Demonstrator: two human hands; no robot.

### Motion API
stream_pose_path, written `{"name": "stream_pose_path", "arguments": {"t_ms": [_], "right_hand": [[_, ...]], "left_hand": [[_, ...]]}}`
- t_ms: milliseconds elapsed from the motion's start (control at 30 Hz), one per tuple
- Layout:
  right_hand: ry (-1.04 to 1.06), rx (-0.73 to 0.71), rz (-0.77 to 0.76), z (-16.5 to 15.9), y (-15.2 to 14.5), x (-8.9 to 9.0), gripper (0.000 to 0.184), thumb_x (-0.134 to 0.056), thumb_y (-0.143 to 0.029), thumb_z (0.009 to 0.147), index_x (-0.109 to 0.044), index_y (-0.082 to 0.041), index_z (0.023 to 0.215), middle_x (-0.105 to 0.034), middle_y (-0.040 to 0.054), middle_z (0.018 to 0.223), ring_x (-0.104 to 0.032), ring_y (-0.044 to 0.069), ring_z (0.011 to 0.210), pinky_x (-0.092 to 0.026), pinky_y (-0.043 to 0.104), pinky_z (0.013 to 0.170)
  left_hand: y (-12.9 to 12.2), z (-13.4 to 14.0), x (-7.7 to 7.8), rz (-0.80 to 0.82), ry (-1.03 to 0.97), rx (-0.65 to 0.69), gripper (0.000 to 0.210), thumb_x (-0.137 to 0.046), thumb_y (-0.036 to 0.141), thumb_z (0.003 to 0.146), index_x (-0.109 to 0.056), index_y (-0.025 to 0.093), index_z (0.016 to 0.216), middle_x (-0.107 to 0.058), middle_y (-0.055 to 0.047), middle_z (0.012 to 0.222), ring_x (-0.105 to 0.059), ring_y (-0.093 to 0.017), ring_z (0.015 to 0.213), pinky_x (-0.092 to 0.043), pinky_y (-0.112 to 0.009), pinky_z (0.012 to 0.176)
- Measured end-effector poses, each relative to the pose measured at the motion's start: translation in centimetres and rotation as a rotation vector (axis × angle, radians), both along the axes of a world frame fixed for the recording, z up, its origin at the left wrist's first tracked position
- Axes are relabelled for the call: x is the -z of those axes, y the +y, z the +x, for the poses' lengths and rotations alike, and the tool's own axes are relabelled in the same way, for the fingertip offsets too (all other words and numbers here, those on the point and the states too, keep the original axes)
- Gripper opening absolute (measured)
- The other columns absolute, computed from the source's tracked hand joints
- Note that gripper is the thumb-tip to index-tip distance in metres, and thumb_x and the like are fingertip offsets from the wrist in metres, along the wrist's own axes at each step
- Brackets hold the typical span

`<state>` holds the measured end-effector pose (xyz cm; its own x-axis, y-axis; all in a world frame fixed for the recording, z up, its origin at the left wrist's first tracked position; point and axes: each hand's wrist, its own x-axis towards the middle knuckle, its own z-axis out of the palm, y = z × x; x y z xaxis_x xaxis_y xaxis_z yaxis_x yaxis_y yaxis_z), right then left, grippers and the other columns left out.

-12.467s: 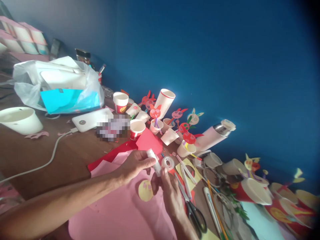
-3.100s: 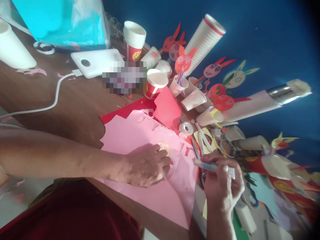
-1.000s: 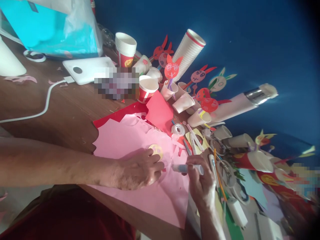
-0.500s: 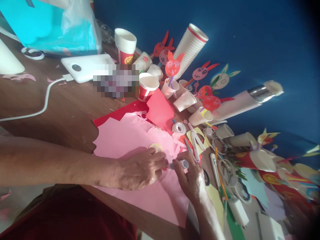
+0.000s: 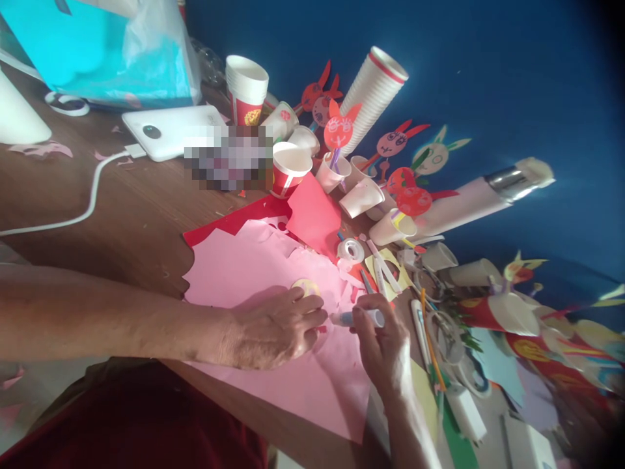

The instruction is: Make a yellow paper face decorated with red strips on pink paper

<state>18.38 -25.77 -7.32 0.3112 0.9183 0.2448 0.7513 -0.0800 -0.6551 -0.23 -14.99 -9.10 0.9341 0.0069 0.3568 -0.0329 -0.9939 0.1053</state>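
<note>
My left hand (image 5: 276, 329) rests palm down on a large sheet of pink paper (image 5: 234, 267), fingers bent and close together. A small red paper piece (image 5: 321, 329) peeks out at its fingertips; the rest is hidden under them. Just beyond the knuckles lies a pale yellow paper disc (image 5: 306, 286), partly covered. In my right hand (image 5: 383, 345), thumb and fingers grip a small whitish tube (image 5: 375, 318) with a narrow tip, which looks like a glue tube. Its tip points left, close to the left fingertips; I cannot tell whether it touches anything.
Paper cups (image 5: 291, 169) and red and pink rabbit-face cutouts (image 5: 338, 132) stand along the back. A tape roll (image 5: 350, 250), scissors (image 5: 367, 281) and pens (image 5: 385, 270) lie beyond my right hand. A charging white phone (image 5: 168, 133) and a blue bag (image 5: 112, 58) sit at back left.
My right hand has shifted slightly right with the tube, exposing more of the tube and its tip. My left hand stays nearly where it was on the pink paper.
</note>
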Motion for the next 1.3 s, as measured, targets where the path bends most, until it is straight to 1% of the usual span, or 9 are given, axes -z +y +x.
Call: {"name": "stream_pose_path", "arguments": {"t_ms": [67, 167, 333, 467, 600, 700, 867, 1033, 1300], "right_hand": [[-0.077, -0.037, -0.022, -0.2, 0.3, 0.2, 0.013, -0.049, -0.031, 0.093, -0.053, -0.02, 0.086, -0.058, 0.0008, 0.079, -0.058, 0.011, 0.063, -0.046, 0.018, 0.048], [-0.148, -0.062, -0.077, -0.4, 0.7, 0.1, 0.017, -0.048, -0.033, 0.093, -0.052, -0.02, 0.084, -0.057, -0.0004, 0.075, -0.056, 0.009, 0.056, -0.04, 0.016, 0.044], [-0.018, -0.068, -0.204, -0.2, 0.6, -1.0, 0.024, -0.049, -0.038, 0.092, -0.052, -0.02, 0.078, -0.058, -0.0024, 0.064, -0.053, 0.008, 0.043, -0.041, 0.017, 0.042], [0.219, 0.081, -0.085, 0.3, 0.1, -1.7, 0.026, -0.05, -0.042, 0.091, -0.056, -0.019, 0.078, -0.057, -0.0037, 0.058, -0.054, 0.008, 0.04, -0.039, 0.017, 0.037], [0.285, 0.123, -0.01, 0.2, -0.1, -1.5, 0.025, -0.053, -0.042, 0.09, -0.056, -0.02, 0.079, -0.056, -0.004, 0.06, -0.054, 0.008, 0.043, -0.043, 0.018, 0.041], [0.214, 0.052, -0.015, -0.1, -0.2, -0.8, 0.019, -0.05, -0.036, 0.092, -0.054, -0.02, 0.082, -0.056, -0.0028, 0.066, -0.055, 0.009, 0.05, -0.044, 0.019, 0.045], [-0.042, -0.141, -0.024, -0.6, -0.3, -0.1, 0.009, -0.05, -0.026, 0.093, -0.05, -0.021, 0.085, -0.055, -0.0009, 0.077, -0.057, 0.011, 0.063, -0.045, 0.02, 0.052], [-0.251, -0.292, -0.041, -1.2, 0.0, -0.1, 0.009, -0.05, -0.02, 0.092, -0.046, -0.021, 0.084, -0.053, -0.0008, 0.076, -0.054, 0.01, 0.06, -0.041, 0.021, 0.053], [-0.175, -0.256, 0.13, -0.7, -0.2, -1.2, 0.006, -0.05, -0.016, 0.091, -0.048, -0.02, 0.088, -0.055, 0.0006, 0.08, -0.056, 0.011, 0.072, -0.043, 0.02, 0.065]], "left_hand": [[0.1, 0.0, 0.0, 0.066, 0.044, 0.047, 0.014, -0.045, 0.019, 0.09, -0.058, 0.017, 0.094, -0.059, -0.01, 0.106, -0.049, -0.025, 0.102, -0.04, -0.04, 0.081], [0.1, 0.0, 0.0, 0.088, 0.055, 0.05, 0.016, -0.044, 0.018, 0.09, -0.058, 0.015, 0.098, -0.058, -0.012, 0.111, -0.049, -0.027, 0.104, -0.039, -0.042, 0.081], [0.1, 0.0, 0.1, 0.09, 0.009, 0.053, 0.007, -0.057, 0.015, 0.082, -0.057, 0.016, 0.089, -0.058, -0.009, 0.101, -0.05, -0.025, 0.092, -0.038, -0.04, 0.072], [0.3, 0.0, 0.0, 0.101, 0.068, 0.068, 0.007, -0.055, 0.014, 0.082, -0.056, 0.017, 0.088, -0.055, -0.007, 0.085, -0.05, -0.024, 0.086, -0.038, -0.04, 0.07], [0.2, 0.1, -0.3, 0.094, 0.079, 0.057, 0.007, -0.054, 0.014, 0.085, -0.057, 0.017, 0.089, -0.055, -0.007, 0.083, -0.049, -0.023, 0.085, -0.038, -0.039, 0.069], [0.2, 0.2, -0.4, 0.087, 0.049, 0.061, 0.007, -0.051, 0.016, 0.087, -0.056, 0.017, 0.082, -0.054, -0.007, 0.084, -0.05, -0.023, 0.084, -0.038, -0.04, 0.067], [0.2, 0.2, -0.1, 0.056, 0.066, 0.075, 0.012, -0.048, 0.013, 0.086, -0.059, 0.015, 0.09, -0.057, -0.008, 0.095, -0.05, -0.024, 0.093, -0.039, -0.042, 0.075], [0.2, 0.1, -0.2, 0.048, 0.072, 0.075, 0.011, -0.049, 0.012, 0.086, -0.059, 0.014, 0.084, -0.057, -0.008, 0.09, -0.05, -0.023, 0.09, -0.04, -0.041, 0.076], [0.1, 0.0, 0.2, 0.075, 0.067, 0.066, 0.011, -0.05, 0.015, 0.086, -0.061, 0.015, 0.086, -0.058, -0.008, 0.097, -0.049, -0.024, 0.095, -0.039, -0.042, 0.08]]}}
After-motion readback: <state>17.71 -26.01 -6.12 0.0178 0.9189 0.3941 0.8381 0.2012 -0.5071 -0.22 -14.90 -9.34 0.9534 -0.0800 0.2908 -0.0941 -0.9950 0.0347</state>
